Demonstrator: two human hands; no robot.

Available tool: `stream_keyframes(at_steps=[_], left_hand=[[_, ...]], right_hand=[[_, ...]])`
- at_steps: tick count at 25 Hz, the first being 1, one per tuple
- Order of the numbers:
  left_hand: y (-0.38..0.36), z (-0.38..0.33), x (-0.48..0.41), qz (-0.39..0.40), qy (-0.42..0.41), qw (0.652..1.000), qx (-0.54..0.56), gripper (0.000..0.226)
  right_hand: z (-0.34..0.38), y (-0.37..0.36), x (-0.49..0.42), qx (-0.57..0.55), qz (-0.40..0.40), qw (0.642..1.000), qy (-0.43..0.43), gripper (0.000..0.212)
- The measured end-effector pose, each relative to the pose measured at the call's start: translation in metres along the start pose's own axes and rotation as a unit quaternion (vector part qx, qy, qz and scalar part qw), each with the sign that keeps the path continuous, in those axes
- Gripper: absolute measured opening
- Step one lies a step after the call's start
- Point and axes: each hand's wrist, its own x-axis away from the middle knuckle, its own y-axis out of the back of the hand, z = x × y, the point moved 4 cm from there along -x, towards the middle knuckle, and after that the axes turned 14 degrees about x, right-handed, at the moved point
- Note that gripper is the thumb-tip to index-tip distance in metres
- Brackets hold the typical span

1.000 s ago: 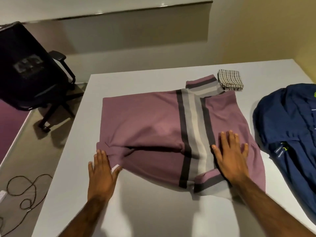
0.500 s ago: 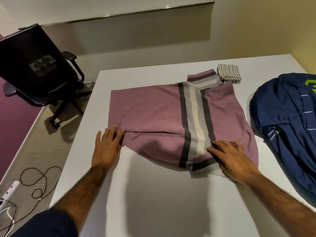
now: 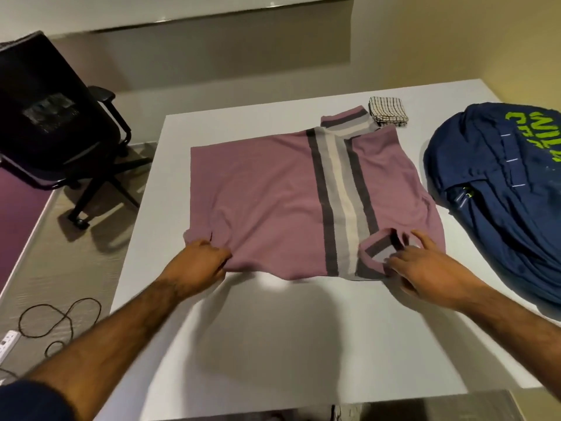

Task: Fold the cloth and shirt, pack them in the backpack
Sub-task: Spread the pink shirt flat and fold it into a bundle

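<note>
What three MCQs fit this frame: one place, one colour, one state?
1. Relative to the shirt, the backpack lies: A. left B. right, on the same table C. on top
2. Shirt's main colour? A. mauve B. green C. yellow
3. The checked cloth is: A. spread flat B. folded small C. rolled up

Key: B, it lies on the tabletop at the right; A, mauve either side of the grey stripes; B, it sits as a compact layered square.

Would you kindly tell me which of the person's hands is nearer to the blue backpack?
Right. The right hand touches the shirt at its striped sleeve, just left of the backpack; the left hand grips the shirt's opposite corner, farther away.
</note>
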Motion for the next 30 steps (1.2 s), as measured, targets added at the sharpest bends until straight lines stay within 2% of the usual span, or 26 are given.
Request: stream_keyframes(at_steps=[2, 3, 4, 6, 8, 10, 12, 15, 17, 19, 20, 22, 23, 25, 27, 29, 30], left_hand=[[-0.011, -0.024, 0.03, 0.099, -0.003, 0.995, -0.015, 0.032], [-0.016, -0.028, 0.035, 0.104, -0.003, 0.994, -0.024, 0.042], [-0.018, -0.029, 0.033, 0.074, -0.004, 0.997, -0.023, 0.05], [-0.019, -0.023, 0.019, -0.055, -0.002, 0.997, 0.053, 0.053], [-0.028, -0.009, 0.0, -0.151, 0.017, 0.976, 0.158, 0.058], [-0.058, -0.006, -0.014, -0.136, 0.061, 0.973, 0.178, 0.07], [-0.092, 0.0, -0.012, -0.148, 0.108, 0.975, 0.127, 0.076], [-0.109, 0.022, 0.007, -0.153, 0.132, 0.974, 0.1, 0.08], [-0.109, 0.034, 0.024, -0.156, 0.144, 0.972, 0.101, 0.081], [-0.106, 0.035, 0.036, -0.148, 0.166, 0.969, 0.108, 0.082], [-0.1, 0.032, 0.038, -0.15, 0.181, 0.965, 0.113, 0.078], [-0.083, 0.015, 0.029, -0.194, 0.195, 0.956, 0.103, 0.052], [-0.076, 0.002, 0.018, -0.215, 0.184, 0.953, 0.108, 0.043], [-0.071, -0.027, -0.017, -0.219, 0.136, 0.956, 0.137, 0.053], [-0.084, -0.05, -0.042, -0.184, 0.095, 0.968, 0.141, 0.067], [-0.101, -0.056, -0.047, -0.163, 0.097, 0.973, 0.13, 0.071], [-0.105, -0.052, -0.042, -0.172, 0.112, 0.97, 0.128, 0.072]], right_hand=[[0.007, -0.004, 0.043, 0.023, 0.048, 0.998, 0.034, 0.01], [0.008, 0.0, 0.058, 0.022, 0.051, 0.998, 0.032, 0.01], [0.007, 0.007, 0.065, 0.02, 0.041, 0.999, 0.011, 0.023], [0.005, 0.024, 0.057, -0.009, -0.025, 0.997, -0.072, 0.04], [0.013, 0.026, 0.025, -0.075, -0.062, 0.982, -0.16, 0.041], [0.026, 0.002, -0.01, -0.156, -0.049, 0.96, -0.227, 0.044], [0.037, -0.032, -0.026, -0.22, 0.01, 0.931, -0.29, 0.06], [0.06, -0.064, -0.007, -0.223, 0.101, 0.905, -0.348, 0.078], [0.082, -0.066, 0.016, -0.185, 0.12, 0.906, -0.36, 0.079], [0.087, -0.043, 0.037, -0.15, 0.135, 0.884, -0.421, 0.083], [0.082, -0.027, 0.04, -0.144, 0.114, 0.869, -0.46, 0.088], [0.069, 0.0, 0.029, -0.154, -0.003, 0.838, -0.523, 0.074], [0.066, 0.01, 0.014, -0.187, -0.034, 0.834, -0.518, 0.062], [0.077, 0.024, -0.033, -0.277, -0.054, 0.848, -0.449, 0.049], [0.11, 0.022, -0.075, -0.316, -0.037, 0.881, -0.352, 0.062], [0.136, -0.003, -0.084, -0.257, -0.011, 0.923, -0.286, 0.072], [0.129, -0.017, -0.076, -0.224, 0.015, 0.933, -0.282, 0.075]])
